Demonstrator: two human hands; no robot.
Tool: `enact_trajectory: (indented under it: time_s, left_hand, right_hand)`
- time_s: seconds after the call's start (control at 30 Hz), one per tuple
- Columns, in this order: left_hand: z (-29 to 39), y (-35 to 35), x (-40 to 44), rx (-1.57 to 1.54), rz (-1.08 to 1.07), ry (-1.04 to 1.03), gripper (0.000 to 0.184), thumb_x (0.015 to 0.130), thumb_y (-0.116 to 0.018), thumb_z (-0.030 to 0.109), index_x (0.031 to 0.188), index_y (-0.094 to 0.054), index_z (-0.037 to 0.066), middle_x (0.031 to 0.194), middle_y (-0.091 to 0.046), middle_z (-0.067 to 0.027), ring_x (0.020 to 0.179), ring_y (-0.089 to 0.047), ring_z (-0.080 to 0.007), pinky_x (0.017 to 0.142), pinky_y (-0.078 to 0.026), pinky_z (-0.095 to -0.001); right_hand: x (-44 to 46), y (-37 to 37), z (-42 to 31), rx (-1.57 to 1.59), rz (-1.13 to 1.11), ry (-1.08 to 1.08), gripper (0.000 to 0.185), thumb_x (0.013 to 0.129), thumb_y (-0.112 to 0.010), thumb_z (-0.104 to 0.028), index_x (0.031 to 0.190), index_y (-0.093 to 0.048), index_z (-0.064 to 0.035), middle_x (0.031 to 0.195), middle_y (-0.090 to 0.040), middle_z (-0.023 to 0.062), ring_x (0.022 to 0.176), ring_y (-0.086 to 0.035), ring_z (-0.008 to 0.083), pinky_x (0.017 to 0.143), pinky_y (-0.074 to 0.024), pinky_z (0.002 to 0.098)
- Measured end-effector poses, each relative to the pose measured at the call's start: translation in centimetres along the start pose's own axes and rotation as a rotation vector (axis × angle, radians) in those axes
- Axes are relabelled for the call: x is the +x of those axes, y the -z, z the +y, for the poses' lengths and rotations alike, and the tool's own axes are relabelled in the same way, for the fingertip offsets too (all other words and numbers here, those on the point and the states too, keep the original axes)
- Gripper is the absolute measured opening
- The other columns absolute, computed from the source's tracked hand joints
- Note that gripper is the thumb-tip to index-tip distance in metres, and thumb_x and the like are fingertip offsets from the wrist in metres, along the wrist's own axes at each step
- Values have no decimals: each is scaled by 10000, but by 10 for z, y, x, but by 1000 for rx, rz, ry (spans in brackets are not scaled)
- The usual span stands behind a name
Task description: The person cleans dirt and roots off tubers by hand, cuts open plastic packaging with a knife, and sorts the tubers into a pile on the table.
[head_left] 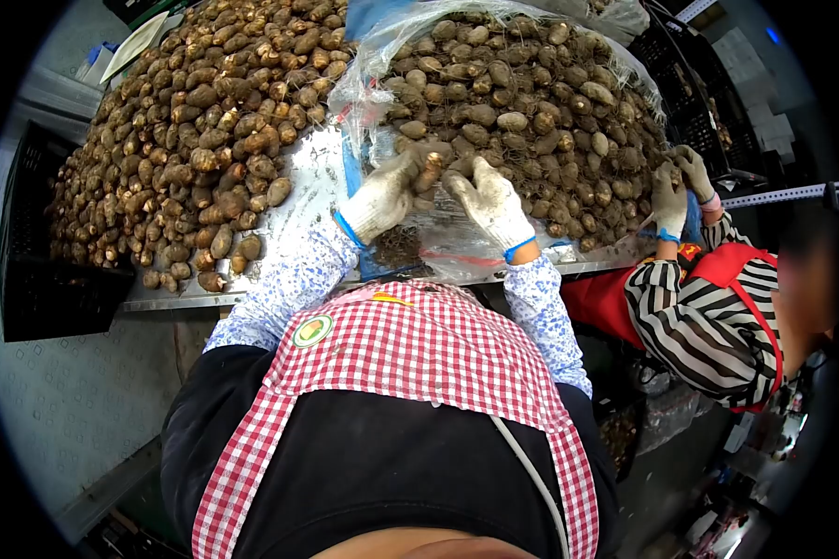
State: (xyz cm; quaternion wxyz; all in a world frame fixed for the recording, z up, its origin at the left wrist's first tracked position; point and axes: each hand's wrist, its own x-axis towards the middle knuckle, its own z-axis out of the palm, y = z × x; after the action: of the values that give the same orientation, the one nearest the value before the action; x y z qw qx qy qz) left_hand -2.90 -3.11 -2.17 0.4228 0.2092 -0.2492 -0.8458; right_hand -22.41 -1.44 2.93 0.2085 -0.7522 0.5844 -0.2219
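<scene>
At the left a black crate (51, 289) stands against the table's edge, beside a broad heap of brown roots (186, 140). Right of this heap, a strip of bare metal table (314, 182) shows. Next comes the left hand (382, 200), in a dirty white glove, its fingers closed around a single root (429, 172) held above the near part of the table. Just right of that root is the right hand (494, 203), gloved too, fingers bent toward it; whether they grip anything I cannot tell, as the tips look too dark and small. Beyond, a hairier root pile (531, 121) lies within clear plastic (373, 63). At the right, a co-worker in striped sleeves (662, 296) has two gloved hands (668, 203) at the pile's edge
</scene>
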Motion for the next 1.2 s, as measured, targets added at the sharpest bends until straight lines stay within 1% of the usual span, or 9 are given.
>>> enact_trajectory:
  time_s: [0.07, 0.17, 0.43, 0.63, 0.73, 0.8, 0.93, 1.1, 1.2]
  left_hand:
    - [3, -34, -9, 205, 74, -70, 492, 1007, -501, 414, 1350, -524, 61, 1072, -617, -52, 843, -580, -134, 713, -523, -305]
    - [2, -17, -6, 108, -17, -40, 468, 1026, -467, 383, 1361, -514, 60, 942, -603, -33, 786, -569, -114, 715, -524, -311]
    - [15, -21, -11, -228, 136, -33, 369, 1074, -318, 354, 1190, -552, 92, 770, -529, 8, 579, -423, -89, 520, -367, -242]
    - [3, -13, -3, -392, -23, 31, 363, 1076, -309, 302, 1272, -520, 81, 840, -559, -2, 624, -462, -112, 566, -405, -242]
    - [2, -46, -10, -30, 276, -51, 384, 1069, -314, 276, 1330, -492, 58, 845, -587, -4, 692, -530, -134, 632, -470, -258]
    - [-8, -25, -8, 199, 158, -172, 370, 1061, -349, 293, 1220, -549, 26, 924, -618, -32, 780, -579, -180, 725, -502, -352]
    - [-8, 10, -4, -666, -223, 28, 359, 1047, -375, 259, 1194, -561, -10, 1092, -629, -105, 948, -608, -228, 810, -523, -426]
    - [5, -19, -8, -121, 38, -171, 413, 1044, -365, 260, 1327, -484, -16, 1370, -516, -182, 1136, -579, -289, 922, -515, -464]
    - [0, -19, -2, 89, -24, -202, 443, 1046, -369, 257, 1401, -416, -4, 1349, -516, -177, 1140, -576, -269, 955, -512, -437]
  right_hand:
    - [3, -4, -5, 41, -85, -13, 360, 953, -594, -328, 1023, -630, 23, 926, -669, 227, 905, -660, 364, 757, -522, 421]
    - [4, -15, -5, 499, -68, -19, 286, 959, -592, -274, 984, -641, 7, 869, -665, 195, 832, -660, 314, 723, -514, 391]
    - [3, -18, 16, 87, 85, -4, 284, 931, -598, -262, 974, -637, 16, 938, -662, 227, 879, -654, 381, 738, -518, 428]
    - [5, 1, -11, 101, 33, 45, 346, 935, -613, -325, 1031, -621, 8, 952, -668, 222, 890, -656, 387, 744, -526, 426]
    - [9, -10, -15, -64, 13, 128, 365, 942, -593, -373, 938, -632, -10, 901, -672, 209, 867, -658, 377, 728, -525, 431]
    - [10, -15, -8, 47, 56, 191, 349, 943, -585, -357, 928, -635, -13, 894, -675, 202, 860, -658, 375, 726, -524, 430]
    - [8, -6, -5, -69, 4, 9, 283, 935, -566, -279, 917, -632, -4, 877, -664, 219, 826, -654, 378, 722, -515, 449]
    - [-1, -5, 9, -106, 284, 150, 242, 915, -602, -243, 899, -609, -1, 859, -659, 225, 791, -656, 382, 676, -515, 448]
    - [0, 16, -13, -42, 137, 12, 298, 918, -631, -296, 951, -601, -1, 912, -661, 223, 842, -650, 394, 709, -508, 452]
